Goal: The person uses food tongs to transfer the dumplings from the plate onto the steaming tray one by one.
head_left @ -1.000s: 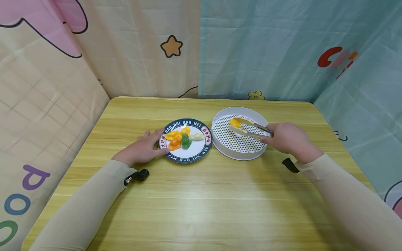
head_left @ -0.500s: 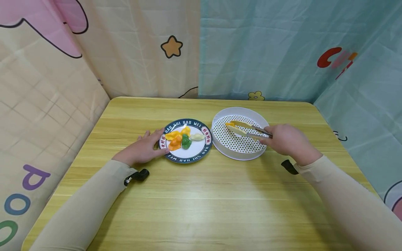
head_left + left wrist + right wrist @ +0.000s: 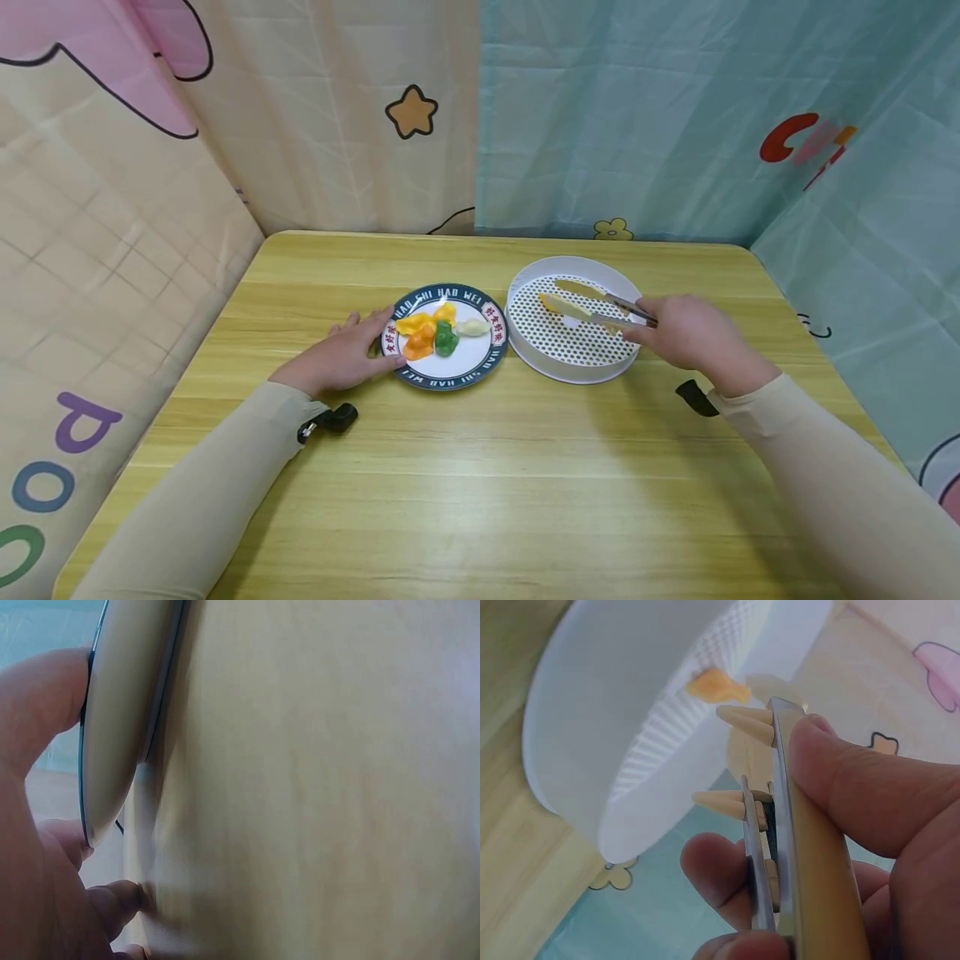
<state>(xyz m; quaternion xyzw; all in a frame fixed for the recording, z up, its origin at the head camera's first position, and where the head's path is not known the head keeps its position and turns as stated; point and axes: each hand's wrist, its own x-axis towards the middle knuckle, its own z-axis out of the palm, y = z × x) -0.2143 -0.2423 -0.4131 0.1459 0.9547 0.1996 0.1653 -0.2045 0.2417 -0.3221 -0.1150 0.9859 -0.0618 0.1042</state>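
Observation:
In the head view, my left hand (image 3: pixel 337 352) rests at the left rim of a blue-edged plate (image 3: pixel 453 382), thumb and index finger spread and touching it. Several dumplings lie on the plate, including an orange dumpling (image 3: pixel 419 342), a green dumpling (image 3: pixel 446 339) and a white dumpling (image 3: pixel 472 327). My right hand (image 3: pixel 686 337) grips metal tongs (image 3: pixel 624 305) with cream tips. The tongs' arms stand apart over a white round basket (image 3: pixel 572 372) with a perforated bottom. Inside it lies a yellow-orange dumpling (image 3: pixel 718 686), partly hidden by a tong tip in the head view.
Plate and basket stand side by side on a wooden table (image 3: pixel 480 483), toward its back edge. Printed curtains (image 3: pixel 637 117) hang behind the table and along both sides. A black wrist strap (image 3: pixel 696 398) shows below the right hand.
The tongs shifted left over the basket, then slightly back right, and their arms have spread wider. The dumpling in the basket has moved slightly left. My left hand and the plate stay in place.

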